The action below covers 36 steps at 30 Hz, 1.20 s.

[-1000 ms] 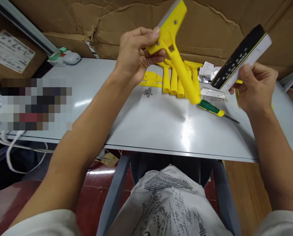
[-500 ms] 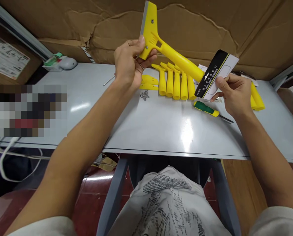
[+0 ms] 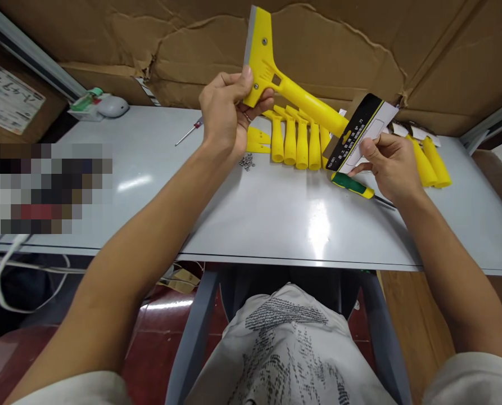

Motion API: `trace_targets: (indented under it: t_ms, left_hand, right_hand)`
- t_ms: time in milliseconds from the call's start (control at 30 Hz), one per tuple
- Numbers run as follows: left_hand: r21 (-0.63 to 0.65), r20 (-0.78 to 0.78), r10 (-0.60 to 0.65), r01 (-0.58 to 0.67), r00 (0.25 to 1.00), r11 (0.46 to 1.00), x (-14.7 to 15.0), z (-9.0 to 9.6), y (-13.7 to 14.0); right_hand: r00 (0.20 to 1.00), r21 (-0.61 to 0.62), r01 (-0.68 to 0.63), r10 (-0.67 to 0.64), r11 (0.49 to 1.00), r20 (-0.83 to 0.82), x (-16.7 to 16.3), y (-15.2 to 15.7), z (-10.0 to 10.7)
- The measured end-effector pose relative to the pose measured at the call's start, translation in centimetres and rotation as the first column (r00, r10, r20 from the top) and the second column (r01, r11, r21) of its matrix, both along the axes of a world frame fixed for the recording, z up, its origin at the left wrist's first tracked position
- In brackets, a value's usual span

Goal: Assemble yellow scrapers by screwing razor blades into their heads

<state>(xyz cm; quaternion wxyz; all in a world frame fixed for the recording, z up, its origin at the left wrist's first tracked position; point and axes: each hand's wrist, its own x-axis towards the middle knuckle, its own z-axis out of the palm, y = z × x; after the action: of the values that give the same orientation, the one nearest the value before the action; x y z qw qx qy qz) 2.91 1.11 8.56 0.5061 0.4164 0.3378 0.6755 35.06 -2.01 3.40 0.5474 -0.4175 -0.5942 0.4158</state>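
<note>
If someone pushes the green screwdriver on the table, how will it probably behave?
The screwdriver has a round handle, so it would probably roll on the smooth, glossy table. It looks stiff and light. The right hand beside it might stop it.

Scraper and card held above the bench

The yellow plastic scraper (image 3: 276, 84) is up in the left hand (image 3: 225, 115), and to its right the right hand (image 3: 388, 166) holds the black-and-white printed card (image 3: 360, 135) against its handle end. On the grey bench (image 3: 254, 208) below lie a row of yellow plastic handles (image 3: 297, 143), small metal screws (image 3: 246, 162) left of them, and a green-handled screwdriver (image 3: 354, 185) under the card.
</note>
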Motion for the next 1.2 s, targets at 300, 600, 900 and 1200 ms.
trace_targets:
  t_ms: [300,600,900,1200]
  left_hand:
    - [0.087,-0.165,-0.071,0.087,0.984,0.992,0.2,-2.5,0.5]
    - [0.034,-0.102,0.014,-0.011,0.995,0.999,1.0,-1.9,-0.2]
    - [0.045,-0.304,0.064,-0.053,0.95,0.998,0.5,-2.0,0.0]
    - [0.064,-0.322,-0.134,0.163,0.937,0.985,2.0,-0.9,-1.9]
  right_hand:
    - [0.979,0.011,0.047,-0.044,0.999,-0.201,-1.3,-0.7,-0.4]
    - [0.992,-0.079,0.065,-0.073,0.995,-0.103,-1.4,-1.8,0.4]
    - [0.985,-0.025,0.025,-0.029,0.999,-0.171,-1.8,-2.5,1.7]
    - [0.97,-0.227,-0.237,0.241,0.945,-0.01,-0.1,-3.5,3.4]
